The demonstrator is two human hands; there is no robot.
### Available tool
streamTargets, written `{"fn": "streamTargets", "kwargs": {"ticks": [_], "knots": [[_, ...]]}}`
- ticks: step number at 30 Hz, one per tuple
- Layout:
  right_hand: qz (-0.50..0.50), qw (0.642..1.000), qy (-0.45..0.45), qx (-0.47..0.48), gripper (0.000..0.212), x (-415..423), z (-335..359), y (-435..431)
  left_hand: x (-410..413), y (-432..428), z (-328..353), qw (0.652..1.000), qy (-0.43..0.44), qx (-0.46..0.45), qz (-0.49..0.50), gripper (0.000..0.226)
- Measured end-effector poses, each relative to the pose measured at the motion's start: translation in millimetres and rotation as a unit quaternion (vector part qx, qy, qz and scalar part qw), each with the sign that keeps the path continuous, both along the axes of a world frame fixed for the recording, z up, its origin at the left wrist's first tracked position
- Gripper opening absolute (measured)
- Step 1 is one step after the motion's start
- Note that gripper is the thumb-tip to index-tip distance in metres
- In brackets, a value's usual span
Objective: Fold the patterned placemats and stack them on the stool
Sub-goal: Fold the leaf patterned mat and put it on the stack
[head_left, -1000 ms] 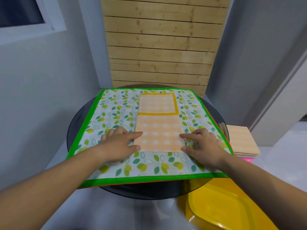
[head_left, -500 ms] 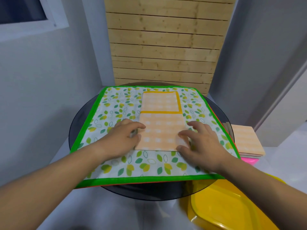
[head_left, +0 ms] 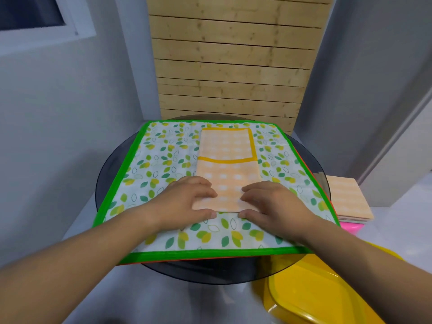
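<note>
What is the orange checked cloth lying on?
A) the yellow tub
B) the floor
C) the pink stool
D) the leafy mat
D: the orange cloth lies flat on the leafy mat, whose leaf print shows on every side of it.

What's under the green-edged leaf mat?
An orange edge peeks out beneath the leaf mat, above the dark round table. How many mats lie there is covered.
</note>
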State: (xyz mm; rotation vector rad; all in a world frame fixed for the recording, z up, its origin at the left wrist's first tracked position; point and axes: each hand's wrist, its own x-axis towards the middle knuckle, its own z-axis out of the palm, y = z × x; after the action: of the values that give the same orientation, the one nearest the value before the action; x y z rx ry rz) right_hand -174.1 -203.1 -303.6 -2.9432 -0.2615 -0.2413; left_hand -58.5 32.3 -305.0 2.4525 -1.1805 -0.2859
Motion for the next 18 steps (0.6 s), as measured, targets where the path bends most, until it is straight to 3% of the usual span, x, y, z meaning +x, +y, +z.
{"fn": "streamTargets", "kwargs": {"ticks": [13,16,18], "knots": [[0.034,0.995,-0.076,0.056,0.04,-7.6,5.4,5.0,-15.5,7.3,17.7,0.997,-0.037,0.048,-0.039,0.091],[0.046,0.99,-0.095,0.096,0.036,-8.9,12.5,3.8,-22.7,13.8,25.2,0.998,-0.035,-0.005,-0.043,0.096],[0.051,0.985,-0.102,0.126,0.033,-11.1,19.3,2.0,-25.5,17.1,29.6,0.997,-0.004,-0.079,-0.023,0.086]]}}
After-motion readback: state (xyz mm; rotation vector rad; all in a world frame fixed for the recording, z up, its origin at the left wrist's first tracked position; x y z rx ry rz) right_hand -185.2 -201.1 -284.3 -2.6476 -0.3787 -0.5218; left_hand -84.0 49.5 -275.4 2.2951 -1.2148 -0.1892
